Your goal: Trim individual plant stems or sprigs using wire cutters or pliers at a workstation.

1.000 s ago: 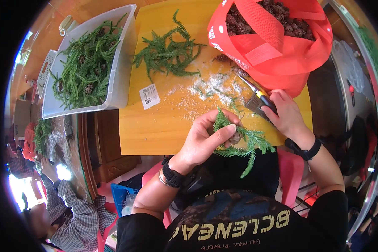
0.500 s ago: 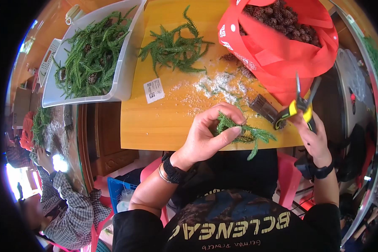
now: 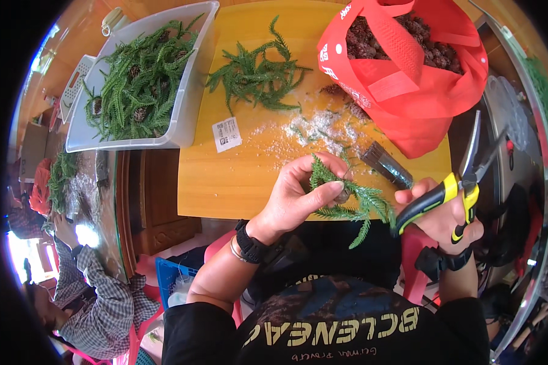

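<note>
Pinched between the thumb and fingers of my left hand (image 3: 301,191) is a green artificial pine sprig (image 3: 371,204). A small brownish piece shows at its middle, perhaps a pine cone, mostly covered by the thumb. To its right, my right hand (image 3: 441,224) holds snips (image 3: 467,179) with yellow and black handles. Their long metal blades are spread and point up and away, apart from the sprig. A bundle of thin dark brown sticks or wires (image 3: 386,165) lies on the table just beyond my hands.
A translucent bin (image 3: 182,115) of pine sprigs and cones stands left on the yellow table (image 3: 225,188). Loose sprigs (image 3: 259,76), a white label (image 3: 226,134) and white crumbs (image 3: 323,129) lie mid-table. A red bag (image 3: 420,91) of pine cones (image 3: 371,42) stands right. Another person (image 3: 100,304) works at left.
The snips have turned in my right hand and come lower and nearer, their blades now pointing up to the right. My left hand keeps the sprig, which has tipped slightly downward.
</note>
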Tool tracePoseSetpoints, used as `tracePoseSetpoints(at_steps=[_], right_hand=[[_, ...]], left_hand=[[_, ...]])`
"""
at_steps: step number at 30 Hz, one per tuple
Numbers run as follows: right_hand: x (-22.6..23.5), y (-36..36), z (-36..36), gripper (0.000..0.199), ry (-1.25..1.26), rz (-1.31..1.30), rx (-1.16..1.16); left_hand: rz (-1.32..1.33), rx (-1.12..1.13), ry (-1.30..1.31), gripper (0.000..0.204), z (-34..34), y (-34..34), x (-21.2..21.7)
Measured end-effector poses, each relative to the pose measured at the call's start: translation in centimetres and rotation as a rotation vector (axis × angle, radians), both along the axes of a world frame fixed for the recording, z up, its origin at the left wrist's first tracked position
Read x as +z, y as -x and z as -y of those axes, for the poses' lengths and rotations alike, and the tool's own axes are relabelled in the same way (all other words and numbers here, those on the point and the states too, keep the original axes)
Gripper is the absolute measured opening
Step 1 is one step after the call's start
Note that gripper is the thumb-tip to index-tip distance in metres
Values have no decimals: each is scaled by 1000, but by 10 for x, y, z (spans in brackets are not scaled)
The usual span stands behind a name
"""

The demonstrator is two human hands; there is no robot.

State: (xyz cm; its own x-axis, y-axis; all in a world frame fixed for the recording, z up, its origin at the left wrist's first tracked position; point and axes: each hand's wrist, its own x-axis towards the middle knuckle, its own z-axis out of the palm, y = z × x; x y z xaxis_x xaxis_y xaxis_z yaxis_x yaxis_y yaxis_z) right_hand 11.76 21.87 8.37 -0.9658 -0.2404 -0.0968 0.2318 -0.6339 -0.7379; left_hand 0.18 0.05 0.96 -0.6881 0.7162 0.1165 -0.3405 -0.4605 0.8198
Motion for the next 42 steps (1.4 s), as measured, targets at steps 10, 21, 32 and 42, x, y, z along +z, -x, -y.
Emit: tracePoseSetpoints(at_steps=[10, 21, 32, 42], right_hand=[[15, 4, -1, 20, -963, -283, -157], [20, 1, -7, 21, -1550, -327, -69], [11, 7, -1, 18, -1551, -483, -102], [11, 8, -2, 16, -1563, -486, -124]], left_hand=[[-102, 55, 101, 12, 1, 3, -1], [-161, 47, 60, 13, 3, 7, 0], [-71, 32, 79, 13, 4, 4, 7], [-152, 49, 109, 12, 3, 4, 6]])
